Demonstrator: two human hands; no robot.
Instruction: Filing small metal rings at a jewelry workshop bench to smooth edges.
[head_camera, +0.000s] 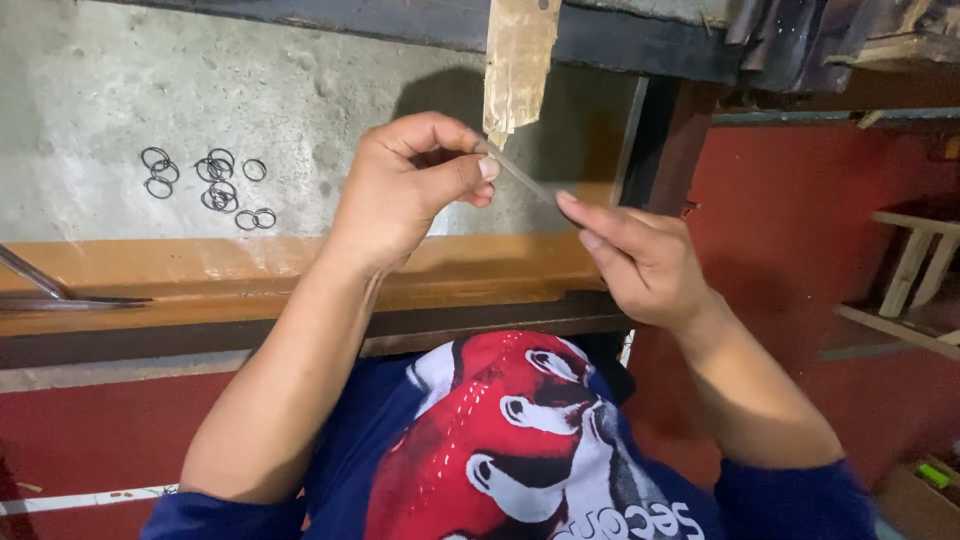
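Observation:
My left hand (410, 185) is raised in front of me, thumb and fingers pinched on one end of a thin straight metal wire (525, 180). My right hand (640, 255) is lower and to the right, with its fingertips on the wire's other end. The wire slants down from left to right between the two hands. Several small dark wire rings (215, 185) lie scattered on the grey bench top (100, 90) to the left of my left hand.
An orange wooden strip (200, 265) edges the bench. A worn wooden piece (518, 60) hangs just above my hands. A metal tool tip (40, 290) lies at the left edge. To the right are a red floor and a pale wooden frame (915, 265).

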